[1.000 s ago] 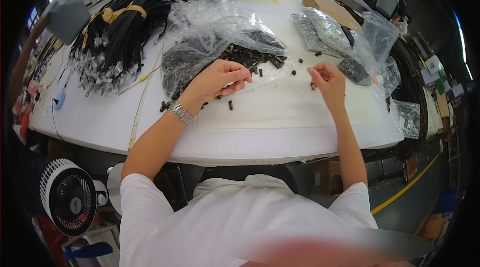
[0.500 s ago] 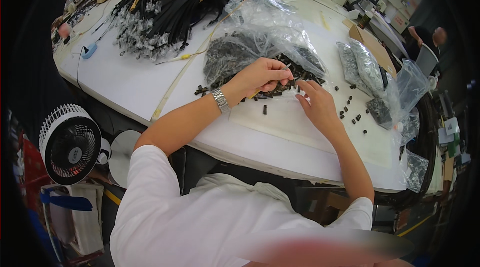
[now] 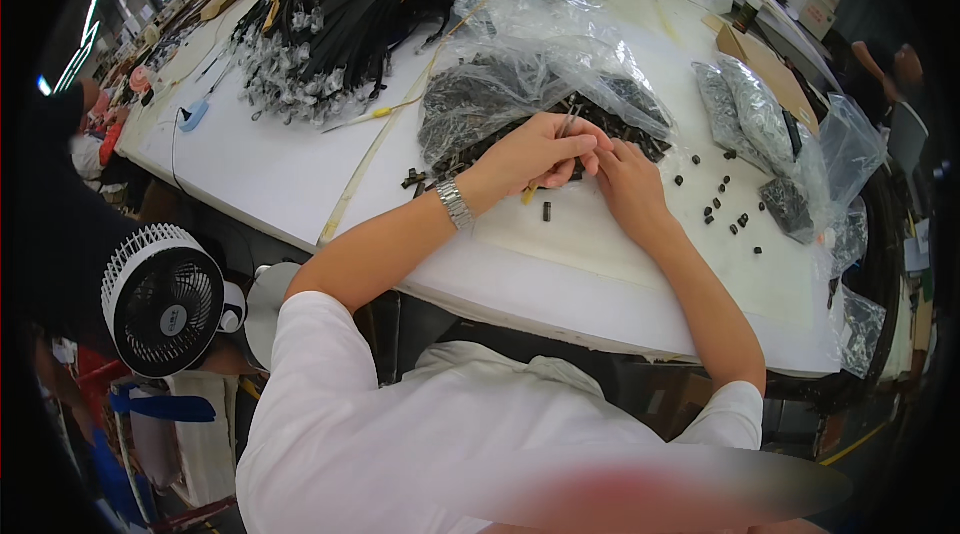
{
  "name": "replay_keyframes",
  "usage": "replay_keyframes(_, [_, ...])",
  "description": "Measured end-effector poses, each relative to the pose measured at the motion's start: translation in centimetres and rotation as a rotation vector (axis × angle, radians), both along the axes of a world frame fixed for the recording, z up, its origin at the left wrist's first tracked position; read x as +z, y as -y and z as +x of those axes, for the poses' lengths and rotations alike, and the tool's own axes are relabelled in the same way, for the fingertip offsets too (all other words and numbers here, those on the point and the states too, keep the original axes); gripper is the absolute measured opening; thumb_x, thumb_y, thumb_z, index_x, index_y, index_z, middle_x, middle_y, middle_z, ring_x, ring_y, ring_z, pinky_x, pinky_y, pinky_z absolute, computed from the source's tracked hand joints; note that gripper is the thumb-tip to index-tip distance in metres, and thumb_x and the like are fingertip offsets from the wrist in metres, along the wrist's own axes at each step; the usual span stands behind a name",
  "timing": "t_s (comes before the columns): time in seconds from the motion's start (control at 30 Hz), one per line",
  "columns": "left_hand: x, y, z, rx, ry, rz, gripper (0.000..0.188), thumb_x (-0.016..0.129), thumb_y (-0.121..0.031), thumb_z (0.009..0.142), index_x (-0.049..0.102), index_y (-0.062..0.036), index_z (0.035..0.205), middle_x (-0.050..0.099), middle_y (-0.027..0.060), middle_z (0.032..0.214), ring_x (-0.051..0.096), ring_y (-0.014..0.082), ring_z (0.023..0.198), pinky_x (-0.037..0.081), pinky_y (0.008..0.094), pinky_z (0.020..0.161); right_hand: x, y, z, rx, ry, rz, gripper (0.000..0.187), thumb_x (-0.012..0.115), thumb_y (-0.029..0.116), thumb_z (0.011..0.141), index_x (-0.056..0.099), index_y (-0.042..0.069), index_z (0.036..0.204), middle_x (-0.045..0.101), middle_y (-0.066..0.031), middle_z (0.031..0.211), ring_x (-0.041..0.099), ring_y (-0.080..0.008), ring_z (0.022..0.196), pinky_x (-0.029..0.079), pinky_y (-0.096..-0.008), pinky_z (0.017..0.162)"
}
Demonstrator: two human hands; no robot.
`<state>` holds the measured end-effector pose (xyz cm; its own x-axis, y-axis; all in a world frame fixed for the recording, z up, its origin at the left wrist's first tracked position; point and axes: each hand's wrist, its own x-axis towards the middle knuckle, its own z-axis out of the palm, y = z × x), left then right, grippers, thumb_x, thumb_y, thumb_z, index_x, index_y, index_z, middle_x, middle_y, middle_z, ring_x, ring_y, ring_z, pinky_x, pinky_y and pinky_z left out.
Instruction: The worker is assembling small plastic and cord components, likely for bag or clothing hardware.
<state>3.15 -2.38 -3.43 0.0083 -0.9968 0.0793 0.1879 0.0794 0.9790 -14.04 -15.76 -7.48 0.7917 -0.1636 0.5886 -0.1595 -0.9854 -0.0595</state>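
Note:
My left hand (image 3: 535, 152), with a metal-band watch at the wrist, is closed around a slim tool with a metal tip (image 3: 570, 119) and a yellow handle end below the palm. Against its fingertips, my right hand (image 3: 632, 184) has its fingers drawn together; whatever they pinch is hidden. Both hands are above the near edge of a pile of small dark cylindrical pieces (image 3: 648, 147). The pile spills from a large clear plastic bag (image 3: 475, 99). One loose dark piece (image 3: 547, 211) stands apart on the white table, below the left hand.
Several dark pieces (image 3: 715, 204) lie scattered on the right, near filled clear bags (image 3: 745, 114) and a cardboard box (image 3: 770, 74). A tied bundle of black straps (image 3: 340, 24) occupies the far left. A white fan (image 3: 165, 304) stands beside the table (image 3: 260, 174). Other people are at both sides.
My right hand has come in to meet the left, its fingers now closer together. The tool's metal tip points more upward. The whole view has shifted slightly.

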Motion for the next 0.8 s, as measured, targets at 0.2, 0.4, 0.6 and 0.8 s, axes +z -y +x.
replay_keyframes(0.2, [0.6, -0.5, 0.1, -0.013, 0.057, -0.056, 0.030, 0.048, -0.021, 0.113, 0.063, 0.0014, 0.125, 0.071, 0.0079, 0.089, 0.067, 0.0097, 0.072, 0.054, 0.0203, 0.064, -0.2, -0.2, -0.5, 0.014, 0.046, 0.080, 0.009, 0.071, 0.009, 0.089, 0.068, 0.008, 0.098, 0.061, -0.0074, 0.090, 0.064, -0.0277, 0.089, 0.053, -0.0408, 0.075])
replay_keyframes(0.4, [0.4, -0.2, -0.4, 0.009, 0.095, -0.104, 0.030, 0.050, -0.022, 0.113, 0.064, 0.0022, 0.124, 0.071, 0.0081, 0.091, 0.070, 0.0133, 0.084, 0.058, 0.0267, 0.080, 0.7, -0.9, -0.8, 0.019, 0.168, 0.200, 0.010, 0.073, 0.007, 0.087, 0.069, 0.008, 0.097, 0.063, -0.0069, 0.094, 0.064, -0.0277, 0.088, 0.053, -0.0420, 0.072])
replay_keyframes(0.6, [1.2, -1.0, -1.0, 0.014, 0.134, -0.087, 0.028, 0.050, -0.020, 0.112, 0.067, 0.0021, 0.118, 0.071, 0.0076, 0.091, 0.068, 0.0101, 0.071, 0.054, 0.0225, 0.061, 0.7, -0.3, -0.9, 0.051, 0.271, 0.197, 0.013, 0.072, 0.007, 0.088, 0.071, 0.008, 0.101, 0.068, -0.0101, 0.089, 0.067, -0.0313, 0.081, 0.053, -0.0426, 0.070])
replay_keyframes(0.8, [1.4, -0.9, -1.5, 0.195, 0.398, -0.054, 0.024, 0.054, -0.018, 0.110, 0.069, -0.0001, 0.116, 0.069, 0.0014, 0.083, 0.058, 0.0051, 0.062, 0.041, 0.0194, 0.051, 1.3, -1.1, -1.4, 0.061, 0.256, 0.469, 0.009, 0.069, 0.009, 0.096, 0.070, 0.003, 0.102, 0.072, -0.0115, 0.084, 0.070, -0.0288, 0.074, 0.054, -0.0378, 0.068])
